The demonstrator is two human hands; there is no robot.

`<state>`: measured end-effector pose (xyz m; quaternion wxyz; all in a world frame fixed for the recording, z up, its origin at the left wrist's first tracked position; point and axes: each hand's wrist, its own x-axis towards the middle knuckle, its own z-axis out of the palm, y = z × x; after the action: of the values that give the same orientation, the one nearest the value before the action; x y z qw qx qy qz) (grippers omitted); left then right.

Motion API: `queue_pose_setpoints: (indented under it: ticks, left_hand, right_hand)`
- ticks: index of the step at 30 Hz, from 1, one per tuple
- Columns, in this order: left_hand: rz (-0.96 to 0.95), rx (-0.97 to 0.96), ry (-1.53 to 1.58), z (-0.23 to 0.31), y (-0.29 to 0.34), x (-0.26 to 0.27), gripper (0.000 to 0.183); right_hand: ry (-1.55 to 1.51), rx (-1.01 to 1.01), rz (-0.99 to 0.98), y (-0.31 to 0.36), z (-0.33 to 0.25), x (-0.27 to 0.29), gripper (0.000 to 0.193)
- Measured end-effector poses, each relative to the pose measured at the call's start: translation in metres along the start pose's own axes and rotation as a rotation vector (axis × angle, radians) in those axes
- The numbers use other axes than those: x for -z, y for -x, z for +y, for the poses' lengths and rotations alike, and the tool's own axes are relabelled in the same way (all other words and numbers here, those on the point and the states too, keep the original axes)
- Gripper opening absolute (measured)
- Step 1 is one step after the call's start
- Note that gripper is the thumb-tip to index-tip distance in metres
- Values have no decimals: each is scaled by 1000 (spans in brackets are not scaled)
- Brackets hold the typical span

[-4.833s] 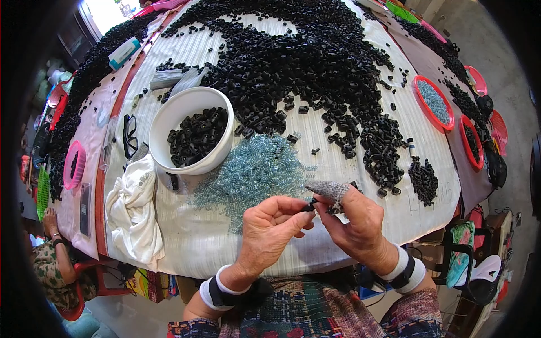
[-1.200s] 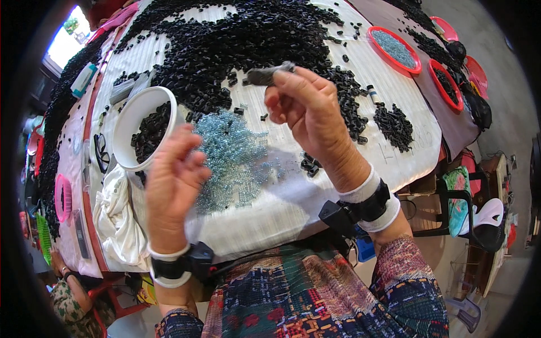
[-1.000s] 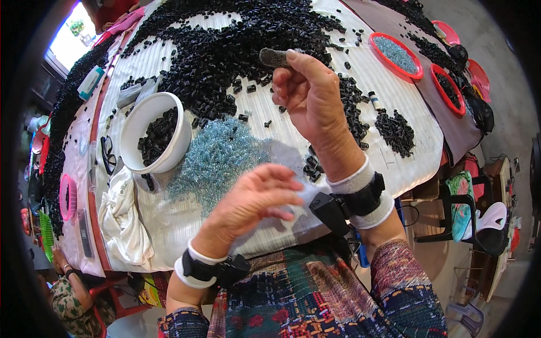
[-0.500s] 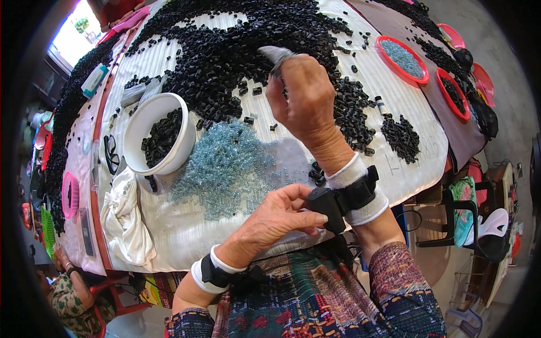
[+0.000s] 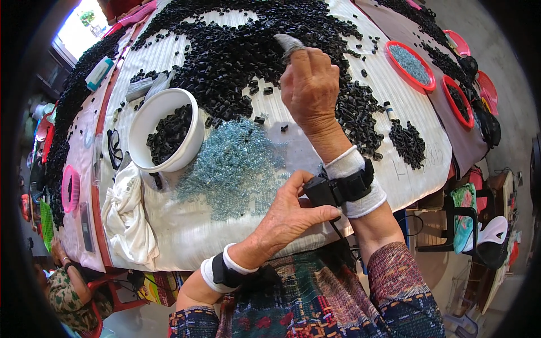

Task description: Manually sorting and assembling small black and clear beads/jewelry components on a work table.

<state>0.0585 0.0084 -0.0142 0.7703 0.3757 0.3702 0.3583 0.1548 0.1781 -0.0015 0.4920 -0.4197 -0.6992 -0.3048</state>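
My left hand point(image 5: 293, 211) grips a small black box point(image 5: 319, 192) between thumb and fingers. The box sits on the black strap point(image 5: 354, 186) over the white wristband of my right arm. My right hand point(image 5: 311, 90) is raised over the table with its fingers curled in. A grey wrapping point(image 5: 289, 43) covers one fingertip; what the fingers hold, if anything, is hidden. Close by my left hand lies a heap of small pale-blue springs point(image 5: 231, 163). Beyond my right hand spreads a large pile of black plastic parts point(image 5: 242, 56).
A white bowl point(image 5: 196, 132) of black parts stands left of the springs. Eyeglasses point(image 5: 114, 147) and a white cloth point(image 5: 128, 217) lie nearby. To the right are a small black pile point(image 5: 407, 143) and a red-rimmed tray point(image 5: 431, 84). Another person's arm point(image 5: 73, 273) shows at lower left.
My left hand has shifted slightly right and spread its grip around the black box. My right hand has tilted a little, fingers still curled. The whole view has shifted slightly.
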Motion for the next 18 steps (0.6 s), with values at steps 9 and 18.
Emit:
queue_pose_setpoints:
  ticks: [9, 18]
  left_hand:
    - [-52, -63, -110, 4, 0, 6, 48]
    - [-139, 67, -77, 15, 7, 15, 48]
  right_hand:
    - [-454, -751, -35, 7, 6, -11, 16]
    - [-1668, -1820, 158, -16, 3, 15, 14]
